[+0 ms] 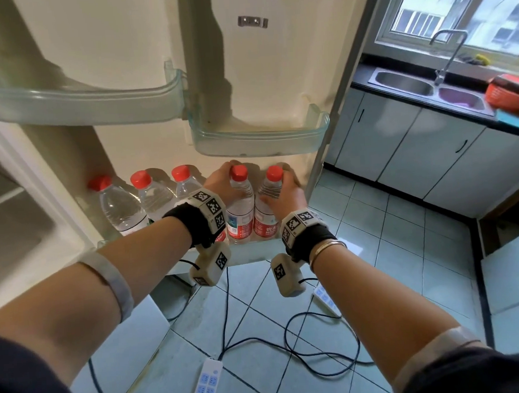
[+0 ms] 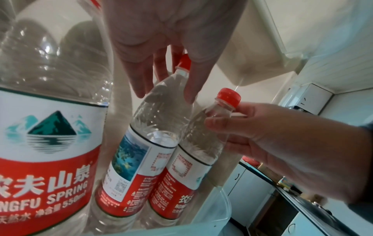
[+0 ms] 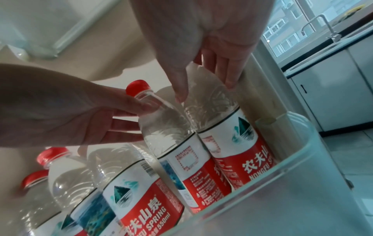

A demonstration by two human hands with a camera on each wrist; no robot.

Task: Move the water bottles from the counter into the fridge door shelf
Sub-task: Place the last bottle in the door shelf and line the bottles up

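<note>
Several clear water bottles with red caps and red-white labels stand in a row in the bottom fridge door shelf (image 1: 249, 246). My left hand (image 1: 230, 180) grips the shoulder of the fourth bottle (image 1: 241, 203), thumb on one side and fingers on the other, as the left wrist view shows on that bottle (image 2: 159, 121). My right hand (image 1: 282, 186) grips the rightmost bottle (image 1: 267, 217) just below its cap; the right wrist view shows this bottle (image 3: 218, 111) against the shelf's end wall (image 3: 268, 196). Both bottles stand upright and touch each other. Three more bottles (image 1: 153, 196) stand to their left.
Two clear door shelves, a left one (image 1: 79, 107) and a right one (image 1: 257, 137), hang above the bottles. The fridge interior (image 1: 11, 229) lies left. A counter with a steel sink (image 1: 421, 87) and an orange basket (image 1: 510, 93) is at right. Power strips (image 1: 209, 381) and cables lie on the tiled floor.
</note>
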